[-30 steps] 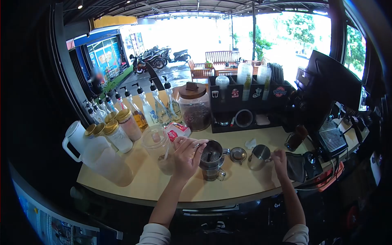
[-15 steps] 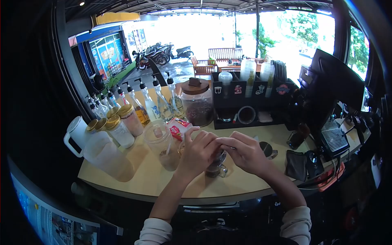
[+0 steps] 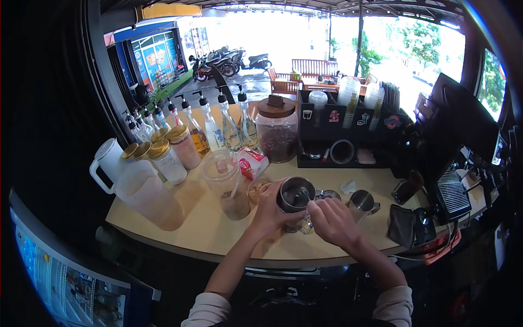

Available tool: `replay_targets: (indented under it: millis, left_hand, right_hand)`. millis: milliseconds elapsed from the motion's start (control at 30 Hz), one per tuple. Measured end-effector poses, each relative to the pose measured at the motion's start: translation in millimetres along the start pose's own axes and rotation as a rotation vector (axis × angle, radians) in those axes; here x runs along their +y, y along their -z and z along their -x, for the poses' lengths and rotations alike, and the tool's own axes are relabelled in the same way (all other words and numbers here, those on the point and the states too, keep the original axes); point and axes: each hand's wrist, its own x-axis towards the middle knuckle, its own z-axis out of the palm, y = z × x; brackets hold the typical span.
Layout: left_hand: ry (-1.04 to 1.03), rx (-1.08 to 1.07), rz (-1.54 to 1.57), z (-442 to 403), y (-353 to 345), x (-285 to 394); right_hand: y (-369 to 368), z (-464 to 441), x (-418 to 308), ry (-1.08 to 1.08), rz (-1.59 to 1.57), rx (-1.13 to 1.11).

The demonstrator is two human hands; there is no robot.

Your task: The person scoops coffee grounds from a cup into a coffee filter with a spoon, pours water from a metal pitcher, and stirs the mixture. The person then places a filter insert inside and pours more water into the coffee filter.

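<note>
My left hand point(image 3: 268, 211) is wrapped around a stainless steel cup point(image 3: 283, 207), holding it above the counter with its mouth tipped toward me. My right hand point(image 3: 335, 222) pinches a thin metal spoon point(image 3: 310, 199) whose other end reaches into the cup. What the cup holds is too dark to make out. Below the hands, a glass mug point(image 3: 306, 225) is partly covered by them. A clear plastic jar point(image 3: 222, 173) and a container of brownish powder point(image 3: 235, 204) stand left of my left hand. Right of my right hand is a steel pitcher point(image 3: 359, 204).
A large translucent pitcher point(image 3: 144, 193), gold-lidded jars point(image 3: 185, 148) and several pump bottles point(image 3: 215, 131) line the left side. Behind are a red-and-white packet point(image 3: 252, 163), a wooden-lidded jar point(image 3: 278, 131) and a black cup organiser point(image 3: 327, 128). A dark machine point(image 3: 449, 185) stands at right.
My hands were together over the glass mug; now they are apart, with the steel cup in the left and the spoon in the right. The steel pitcher at right shows more fully.
</note>
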Motion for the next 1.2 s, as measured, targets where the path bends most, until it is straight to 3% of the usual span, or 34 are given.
replay_targets:
  millis: [167,400,500,700,767,967,1067,1200]
  left_hand:
    - [-0.051,0.092,-0.001,2,-2,-3]
    - [-0.053,0.122,0.012,0,1,12]
    - [-0.072,0.119,0.003,-2,1,8]
    - [-0.067,0.058,0.086,-2,7,9]
    - [-0.083,0.016,0.123,-5,9,3]
    - [-0.100,-0.022,0.259,-8,10,2]
    - [-0.095,-0.052,0.274,-10,12,0]
    - [-0.136,-0.059,0.278,-9,11,3]
  right_hand:
    - [-12,3,-5,0.009,-0.176,0.023]
    - [2,5,-2,-0.063,-0.071,0.013]
    - [2,3,-6,-0.055,-0.213,0.024]
    - [7,4,0,-0.099,-0.214,0.107]
    - [9,6,-3,-0.086,-0.356,-0.015]
    - [12,4,8,-0.035,-0.176,0.004]
    - [13,6,2,-0.005,-0.343,-0.098]
    - [15,6,13,-0.072,-0.266,-0.074]
